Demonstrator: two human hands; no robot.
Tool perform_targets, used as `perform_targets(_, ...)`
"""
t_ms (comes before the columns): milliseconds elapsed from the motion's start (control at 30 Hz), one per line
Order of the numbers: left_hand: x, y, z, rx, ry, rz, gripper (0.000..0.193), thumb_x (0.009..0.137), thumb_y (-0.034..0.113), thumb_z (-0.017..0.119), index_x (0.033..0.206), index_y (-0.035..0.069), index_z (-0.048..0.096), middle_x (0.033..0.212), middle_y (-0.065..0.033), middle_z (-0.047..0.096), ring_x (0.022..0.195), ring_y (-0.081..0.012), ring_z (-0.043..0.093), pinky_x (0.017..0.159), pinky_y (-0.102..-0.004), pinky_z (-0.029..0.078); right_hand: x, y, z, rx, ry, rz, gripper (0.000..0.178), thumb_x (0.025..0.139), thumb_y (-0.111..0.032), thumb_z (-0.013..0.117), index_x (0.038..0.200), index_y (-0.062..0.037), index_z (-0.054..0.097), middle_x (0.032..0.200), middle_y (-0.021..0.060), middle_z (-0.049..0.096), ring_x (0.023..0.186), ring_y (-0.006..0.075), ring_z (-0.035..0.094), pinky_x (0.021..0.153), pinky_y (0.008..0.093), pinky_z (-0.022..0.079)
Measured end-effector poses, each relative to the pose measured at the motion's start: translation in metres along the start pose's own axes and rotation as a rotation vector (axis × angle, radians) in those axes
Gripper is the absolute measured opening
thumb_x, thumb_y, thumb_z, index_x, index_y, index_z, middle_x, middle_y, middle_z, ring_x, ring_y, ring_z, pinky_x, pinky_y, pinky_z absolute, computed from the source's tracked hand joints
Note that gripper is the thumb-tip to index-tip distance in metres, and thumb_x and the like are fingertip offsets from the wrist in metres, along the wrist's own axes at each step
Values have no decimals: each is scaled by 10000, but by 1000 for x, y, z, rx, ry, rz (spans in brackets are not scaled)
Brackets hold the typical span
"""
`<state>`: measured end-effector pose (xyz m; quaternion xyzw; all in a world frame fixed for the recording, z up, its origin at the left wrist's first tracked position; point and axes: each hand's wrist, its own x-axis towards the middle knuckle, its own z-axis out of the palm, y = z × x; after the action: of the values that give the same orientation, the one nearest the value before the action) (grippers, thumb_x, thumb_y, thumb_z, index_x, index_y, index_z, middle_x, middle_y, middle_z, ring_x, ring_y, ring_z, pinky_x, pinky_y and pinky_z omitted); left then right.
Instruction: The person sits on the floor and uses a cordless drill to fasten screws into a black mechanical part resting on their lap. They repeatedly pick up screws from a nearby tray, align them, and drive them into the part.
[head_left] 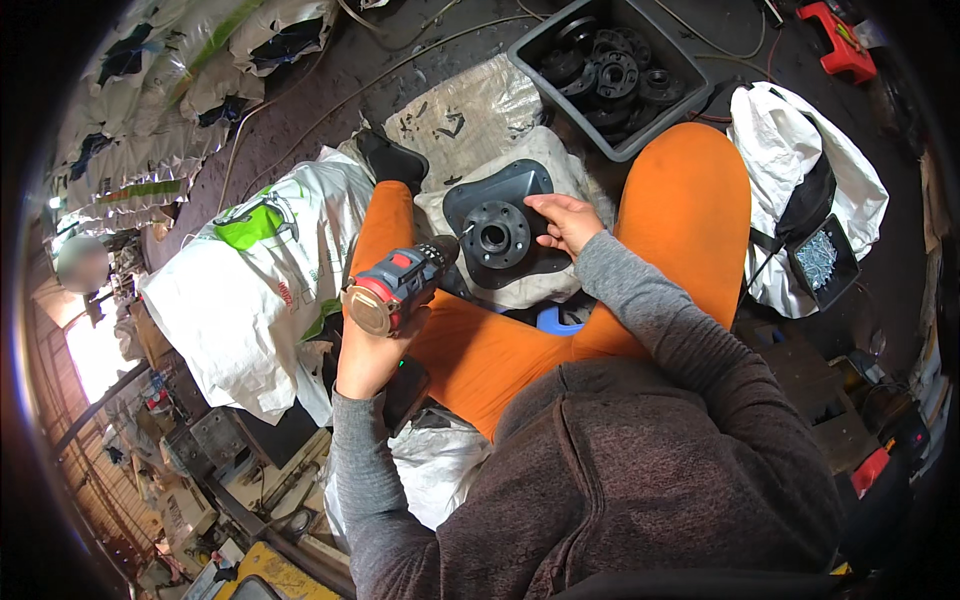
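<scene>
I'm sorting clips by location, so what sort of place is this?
Probably an assembly workshop: a grey plastic bin of round black parts, a red-and-grey cordless drill in the left hand, a dark tray of silver screws.

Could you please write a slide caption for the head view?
Left hand holding a drill toward a black hub, right hand opposite, with a tray of screws farther right.
</scene>
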<state>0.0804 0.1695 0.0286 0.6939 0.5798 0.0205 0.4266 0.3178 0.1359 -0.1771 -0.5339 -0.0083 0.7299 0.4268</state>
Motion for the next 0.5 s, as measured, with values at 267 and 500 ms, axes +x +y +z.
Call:
perform_targets(267,19,4,-1,189,-54,0,274,764,108,717,1018,35,643,952,-127,681,887,-276,668,770,-350,519,8,11,4,-359,-13,-64,348,851,-351,718,1042,-61,694,977,28,687,802,112,599,636,260,503)
perform_targets(500,30,9,-5,314,-83,18,309,711,59,702,1009,16,632,902,-159,678,849,-307,675,735,-364,528,10,13,8,-315,-9,-59,289,868,-317,714,998,-59,697,872,-17,671,705,51,555,558,203,447)
